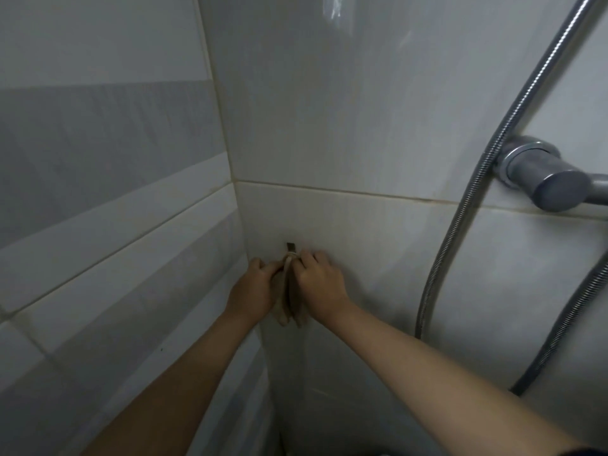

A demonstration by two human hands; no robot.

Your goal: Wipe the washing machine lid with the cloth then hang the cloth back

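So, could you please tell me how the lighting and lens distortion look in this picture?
Head view: dim, flat light; glare streaks on the upper tile; wide-angle bending curves the hose and grout lines; the cloth between the hands is slightly soft.

A tiled bathroom corner — pale glossy wall tiles [345,110] with discoloured grout, a grey band [98,143] across the left wall. At right, a metal shower hose [467,205] loops beside a grey wall fitting [539,174].

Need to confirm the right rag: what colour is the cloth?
Brown-tan cloth, plain; head view.
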